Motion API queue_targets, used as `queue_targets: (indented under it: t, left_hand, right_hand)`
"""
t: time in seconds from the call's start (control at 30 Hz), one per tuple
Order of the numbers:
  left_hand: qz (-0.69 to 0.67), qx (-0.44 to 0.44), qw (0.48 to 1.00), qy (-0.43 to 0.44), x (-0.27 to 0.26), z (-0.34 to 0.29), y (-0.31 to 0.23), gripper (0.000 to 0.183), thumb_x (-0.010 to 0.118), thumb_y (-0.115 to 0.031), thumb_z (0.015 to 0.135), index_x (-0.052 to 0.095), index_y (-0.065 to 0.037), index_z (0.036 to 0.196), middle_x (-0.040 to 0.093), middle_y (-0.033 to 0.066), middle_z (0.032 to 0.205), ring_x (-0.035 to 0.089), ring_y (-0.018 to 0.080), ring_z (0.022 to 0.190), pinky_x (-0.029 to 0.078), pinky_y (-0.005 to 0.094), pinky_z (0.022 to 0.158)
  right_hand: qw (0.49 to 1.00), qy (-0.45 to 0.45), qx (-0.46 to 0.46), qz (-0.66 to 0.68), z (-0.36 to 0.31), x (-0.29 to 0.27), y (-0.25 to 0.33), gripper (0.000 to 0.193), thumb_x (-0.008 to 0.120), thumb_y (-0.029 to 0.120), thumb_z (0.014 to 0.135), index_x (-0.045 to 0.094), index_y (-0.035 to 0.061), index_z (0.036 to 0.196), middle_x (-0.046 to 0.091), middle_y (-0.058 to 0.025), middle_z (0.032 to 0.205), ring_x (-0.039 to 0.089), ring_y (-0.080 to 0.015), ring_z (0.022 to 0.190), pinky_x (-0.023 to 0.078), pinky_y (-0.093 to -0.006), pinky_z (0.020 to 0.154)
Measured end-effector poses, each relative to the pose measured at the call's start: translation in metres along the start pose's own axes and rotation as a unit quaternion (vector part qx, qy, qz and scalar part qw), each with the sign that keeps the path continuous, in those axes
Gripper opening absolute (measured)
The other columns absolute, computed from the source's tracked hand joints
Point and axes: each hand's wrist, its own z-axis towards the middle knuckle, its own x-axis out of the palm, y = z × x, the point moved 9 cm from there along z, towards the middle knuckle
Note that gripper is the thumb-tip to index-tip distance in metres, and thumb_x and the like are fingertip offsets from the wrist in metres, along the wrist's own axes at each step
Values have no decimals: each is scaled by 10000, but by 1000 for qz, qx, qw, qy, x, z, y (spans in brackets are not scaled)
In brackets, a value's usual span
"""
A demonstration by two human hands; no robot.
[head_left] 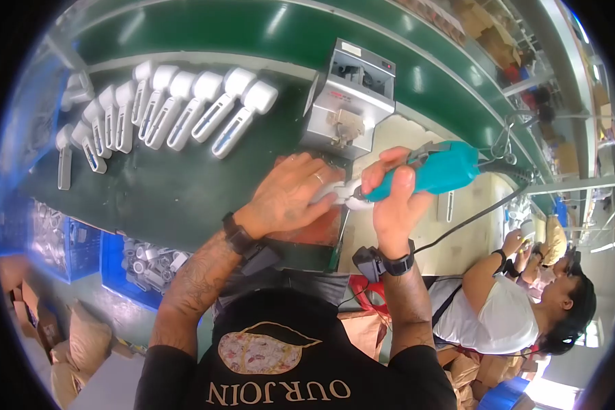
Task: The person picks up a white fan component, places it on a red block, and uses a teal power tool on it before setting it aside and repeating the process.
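My right hand [400, 195] is wrapped round a teal electric screwdriver [451, 169], which lies nearly level with its tip toward the left. That tip meets a white plastic part [354, 199] at the table's front edge. My left hand [290, 195] presses down over the same part with its fingers bent, and hides much of it. Beneath both lies a reddish-brown pad [314, 236]. Just beyond my hands stands a grey screw feeder [352, 102] with an open top.
Several white long-handled housings [225, 130] with round heads lie in a curved row on the green table [184, 198]. Blue crates [113, 270] of small parts stand at the lower left. A cable runs from the screwdriver. A co-worker in a white shirt [502, 314] sits at the right.
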Motion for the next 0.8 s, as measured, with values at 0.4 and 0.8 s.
queue_targets:
  t: [0.4, 0.8]
  left_hand:
    - [-19, -51, 998, 27, 4, -3, 5, 275, 701, -217, 849, 666, -74, 1082, 633, 87, 1039, 574, 308, 974, 451, 439, 888]
    - [-3, -12, 999, 41, 6, -1, 1, 389, 657, -208, 883, 629, -63, 1243, 624, 86, 1079, 561, 297, 999, 443, 422, 902]
  right_hand:
    - [1000, -3, 25, 5, -14, 0, -13, 551, 622, 495, 980, 550, -42, 1083, 584, -75, 738, 580, -177, 666, 477, -319, 616]
    - [999, 22, -1, 28, -17, 6, -22, 434, 593, 423, 1010, 522, -4, 978, 579, -87, 748, 566, -172, 651, 477, -317, 590]
